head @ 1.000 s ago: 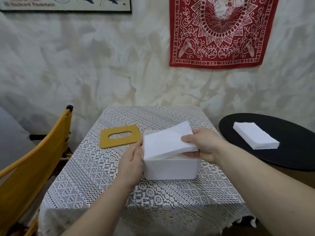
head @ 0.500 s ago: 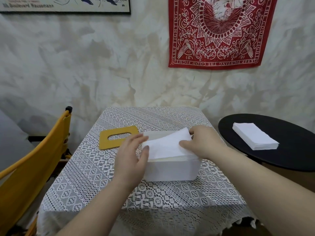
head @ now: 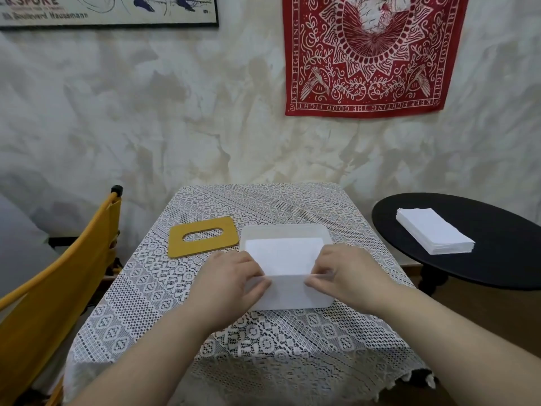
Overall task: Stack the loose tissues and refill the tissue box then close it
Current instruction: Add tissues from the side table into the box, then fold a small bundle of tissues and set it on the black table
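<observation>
White tissues (head: 282,254) are seen lying flat inside the open tissue box (head: 285,291), which is set in the middle of the lace-covered tabletop (head: 164,288). The near rim of the box is gripped at its left corner by the left hand (head: 231,278) and at its right corner by the right hand (head: 347,273), with fingers curled over the edge. The yellow lid (head: 203,240) is laid flat just left of the box. Another tissue stack (head: 434,234) is kept on the black round table (head: 497,259).
</observation>
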A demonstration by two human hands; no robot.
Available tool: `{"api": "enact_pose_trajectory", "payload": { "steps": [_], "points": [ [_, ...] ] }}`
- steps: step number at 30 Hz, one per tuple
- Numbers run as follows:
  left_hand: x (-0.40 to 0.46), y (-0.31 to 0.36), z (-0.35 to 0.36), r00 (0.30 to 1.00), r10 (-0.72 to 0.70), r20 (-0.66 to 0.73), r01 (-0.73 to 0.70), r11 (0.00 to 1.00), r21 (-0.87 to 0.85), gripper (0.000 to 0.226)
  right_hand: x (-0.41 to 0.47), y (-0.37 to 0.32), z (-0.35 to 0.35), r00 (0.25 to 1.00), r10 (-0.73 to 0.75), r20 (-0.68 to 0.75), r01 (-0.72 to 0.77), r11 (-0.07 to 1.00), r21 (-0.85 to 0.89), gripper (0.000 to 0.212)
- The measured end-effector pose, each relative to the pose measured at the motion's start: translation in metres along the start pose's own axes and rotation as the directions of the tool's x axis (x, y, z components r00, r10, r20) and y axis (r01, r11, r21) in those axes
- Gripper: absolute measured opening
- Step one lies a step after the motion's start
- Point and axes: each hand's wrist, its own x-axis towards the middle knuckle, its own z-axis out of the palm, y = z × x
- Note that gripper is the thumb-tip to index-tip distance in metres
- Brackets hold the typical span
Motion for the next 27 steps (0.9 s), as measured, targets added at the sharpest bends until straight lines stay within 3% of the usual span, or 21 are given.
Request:
{"api": "enact_pose_trajectory", "payload": {
  "steps": [6,12,16,20,27],
  "points": [
    [0.0,0.001,-0.002,0.999,0.015,0.048,-0.015,1.0,0.004,0.032,-0.004,-0.002,0.001,0.997,0.017,0.071,-0.013,0.998,-0.058,0.026],
    [-0.007,-0.001,-0.002,1.0,0.022,0.0,-0.022,1.0,-0.01,0.031,-0.016,-0.001,0.007,0.999,0.03,-0.045,-0.03,0.999,-0.011,0.017],
    [0.014,-0.006,-0.008,0.998,-0.038,-0.058,0.037,0.999,-0.007,0.014,0.001,0.001,0.0,0.993,0.05,-0.106,-0.051,0.999,-0.009,0.02],
    [0.038,-0.012,-0.009,0.991,-0.134,-0.009,0.134,0.991,-0.029,0.016,0.025,0.007,0.003,0.989,0.082,-0.126,-0.085,0.996,-0.015,0.019],
    [0.039,-0.02,0.01,0.986,-0.165,0.008,0.165,0.986,-0.022,0.014,0.037,0.016,0.022,0.989,0.098,-0.108,-0.102,0.994,-0.03,0.016]
  ]
}}
